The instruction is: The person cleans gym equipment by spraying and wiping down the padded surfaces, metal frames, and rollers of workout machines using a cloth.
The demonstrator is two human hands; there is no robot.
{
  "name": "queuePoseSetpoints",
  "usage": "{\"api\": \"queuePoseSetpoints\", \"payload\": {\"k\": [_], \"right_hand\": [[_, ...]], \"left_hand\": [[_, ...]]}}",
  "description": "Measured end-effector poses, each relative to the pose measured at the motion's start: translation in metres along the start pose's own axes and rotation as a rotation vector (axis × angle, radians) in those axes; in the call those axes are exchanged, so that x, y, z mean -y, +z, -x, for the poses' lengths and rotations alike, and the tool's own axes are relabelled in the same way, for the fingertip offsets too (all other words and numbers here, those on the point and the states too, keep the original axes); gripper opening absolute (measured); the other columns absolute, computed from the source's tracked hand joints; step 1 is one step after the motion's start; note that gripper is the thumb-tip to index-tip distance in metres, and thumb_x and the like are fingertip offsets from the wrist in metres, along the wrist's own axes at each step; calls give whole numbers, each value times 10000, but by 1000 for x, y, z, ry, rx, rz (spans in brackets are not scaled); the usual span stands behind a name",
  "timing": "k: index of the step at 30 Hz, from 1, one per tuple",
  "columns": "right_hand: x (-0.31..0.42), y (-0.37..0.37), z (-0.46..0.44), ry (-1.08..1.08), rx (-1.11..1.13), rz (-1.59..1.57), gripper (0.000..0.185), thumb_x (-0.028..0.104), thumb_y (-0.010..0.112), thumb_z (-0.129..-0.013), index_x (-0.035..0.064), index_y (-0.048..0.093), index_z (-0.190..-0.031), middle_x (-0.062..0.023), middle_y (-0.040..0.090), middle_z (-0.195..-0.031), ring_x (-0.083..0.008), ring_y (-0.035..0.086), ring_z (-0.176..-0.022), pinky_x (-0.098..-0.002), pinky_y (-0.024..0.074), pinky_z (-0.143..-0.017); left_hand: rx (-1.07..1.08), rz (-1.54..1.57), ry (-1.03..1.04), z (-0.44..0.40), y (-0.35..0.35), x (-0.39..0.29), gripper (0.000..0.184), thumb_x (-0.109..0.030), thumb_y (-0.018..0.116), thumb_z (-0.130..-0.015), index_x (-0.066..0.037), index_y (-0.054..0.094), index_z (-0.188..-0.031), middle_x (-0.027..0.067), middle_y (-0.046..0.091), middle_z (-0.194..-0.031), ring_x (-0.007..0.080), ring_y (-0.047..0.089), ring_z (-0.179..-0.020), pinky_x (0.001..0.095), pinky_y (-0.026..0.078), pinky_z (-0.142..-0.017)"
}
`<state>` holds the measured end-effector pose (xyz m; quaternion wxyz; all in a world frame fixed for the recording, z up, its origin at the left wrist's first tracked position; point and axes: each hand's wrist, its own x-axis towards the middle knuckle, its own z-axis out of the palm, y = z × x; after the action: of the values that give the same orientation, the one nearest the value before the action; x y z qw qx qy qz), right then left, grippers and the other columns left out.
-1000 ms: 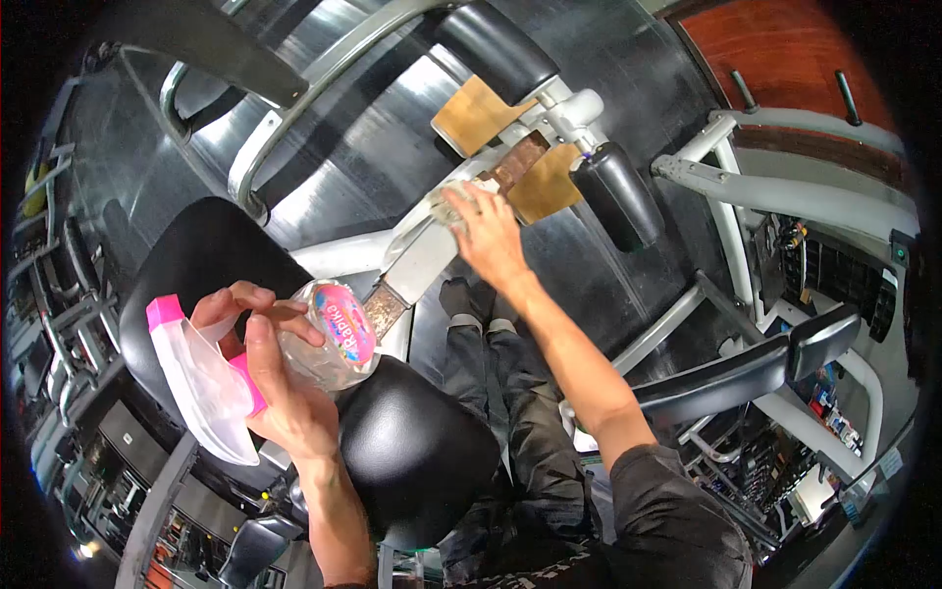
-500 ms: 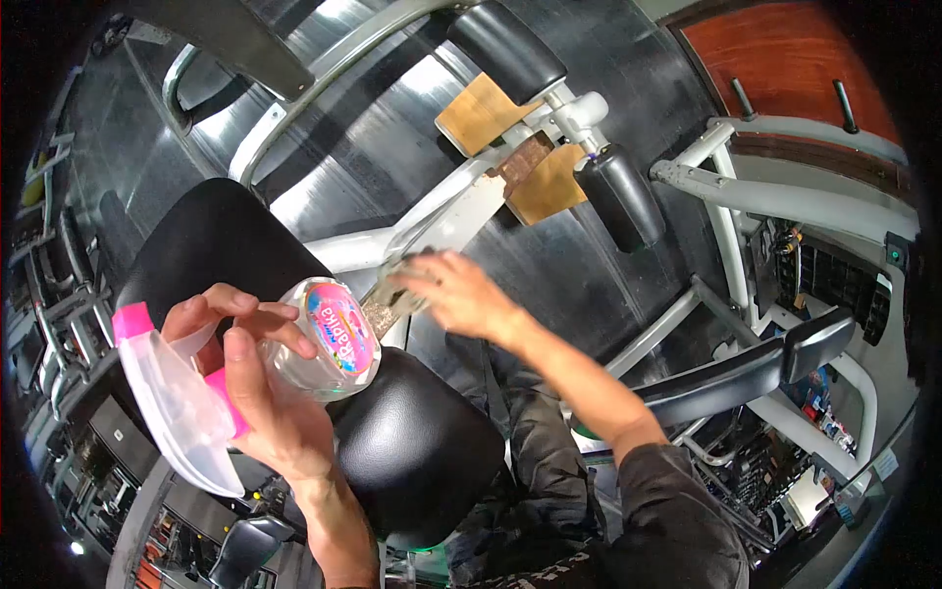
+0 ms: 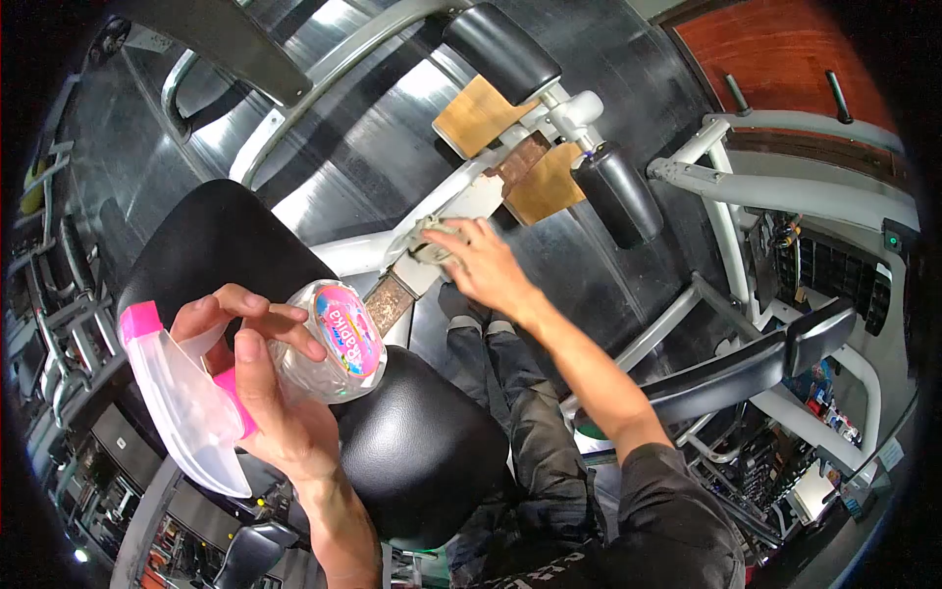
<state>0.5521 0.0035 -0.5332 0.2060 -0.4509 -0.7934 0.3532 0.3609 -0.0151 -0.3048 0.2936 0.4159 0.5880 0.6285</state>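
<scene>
A clear spray bottle (image 3: 339,344) with a pink collar, white trigger head and a pink "Rapika" label lies tilted in my left hand (image 3: 270,383), whose fingers curl round its neck. My right hand (image 3: 488,270) presses a crumpled greyish cloth (image 3: 428,240) onto the white metal beam (image 3: 471,208) of a gym machine. Just below the cloth, a brown, rusty-looking section of the beam (image 3: 391,297) shows between two black padded seats. The lower seat pad (image 3: 422,447) is under the bottle; the upper pad (image 3: 221,240) lies beyond my left hand.
Black foam rollers (image 3: 502,51) on a white bar stand at the beam's far end, above wooden boards (image 3: 481,116). To the right is a white frame (image 3: 785,196) with a black padded arm (image 3: 716,381). A curved metal tube (image 3: 343,64) crosses the dark floor.
My right hand has moved the cloth up and right along the beam, away from the bottle, exposing more of the rusty section. My left hand and the bottle have hardly shifted.
</scene>
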Motion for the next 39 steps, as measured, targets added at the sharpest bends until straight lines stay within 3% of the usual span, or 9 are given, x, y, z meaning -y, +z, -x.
{"api": "queuePoseSetpoints", "payload": {"k": [2,8,13,16,19,26,29,34,39], "right_hand": [[-35,-11,-13,-28,20,153,582,65,698,-753,229,572,-1297,-113,546,-1234,-331,527,-1120,-409,481,-966],[-106,-15,-57,420,-150,231,328,198,653,-856,108,654,-1172,-140,600,-1130,-346,561,-1037,-444,500,-895],[-6,4,-34,157,1,108,365,208,598,-870,119,614,-1224,-145,578,-1179,-359,522,-1090,-453,495,-920],[33,33,18,48,-171,-132,568,42,655,-689,196,638,-1235,-100,573,-1204,-322,523,-1125,-416,491,-919],[12,29,30,-49,-137,32,624,20,631,-636,205,649,-1231,-92,590,-1183,-313,551,-1075,-409,490,-903],[-99,2,-27,362,-305,139,402,129,662,-815,129,625,-1216,-153,590,-1129,-357,558,-1036,-444,486,-907],[-75,8,-40,572,-249,184,384,196,640,-843,97,616,-1214,-204,585,-1092,-380,570,-964,-465,491,-862],[59,24,8,95,-104,-28,454,99,625,-743,224,642,-1179,-87,552,-1111,-307,532,-970,-400,517,-843],[-2,-7,-3,-316,121,45,590,15,622,-646,260,647,-1182,-43,573,-1142,-266,560,-929,-366,535,-806]], "left_hand": [[16,-47,-20,0,1,-1,363,-187,529,-961,25,464,-1247,140,553,-1018,183,563,-646,328,482,-710],[13,-67,-13,0,4,0,297,-146,542,-967,3,483,-1216,153,561,-972,155,574,-595,324,518,-689],[37,-55,-18,1,3,1,315,-151,527,-965,13,477,-1229,144,558,-991,166,567,-620,329,501,-703],[65,-58,-36,0,1,3,333,-156,502,-969,18,466,-1251,134,551,-1018,173,560,-650,338,487,-721],[16,-65,-52,-1,3,4,334,-164,519,-962,12,469,-1240,142,549,-999,169,563,-617,337,497,-707],[-21,-82,-48,0,2,4,339,-183,539,-946,15,474,-1214,152,549,-972,173,567,-580,335,502,-683],[3,-58,-70,2,5,9,314,-146,539,-945,15,476,-1207,152,553,-981,172,569,-581,339,498,-681],[24,-104,-109,0,6,16,294,-153,516,-966,29,486,-1195,133,536,-1018,157,555,-640,309,467,-673],[-14,-114,-144,-1,5,15,285,-112,546,-944,23,475,-1185,154,556,-988,154,571,-573,353,495,-696]]}}
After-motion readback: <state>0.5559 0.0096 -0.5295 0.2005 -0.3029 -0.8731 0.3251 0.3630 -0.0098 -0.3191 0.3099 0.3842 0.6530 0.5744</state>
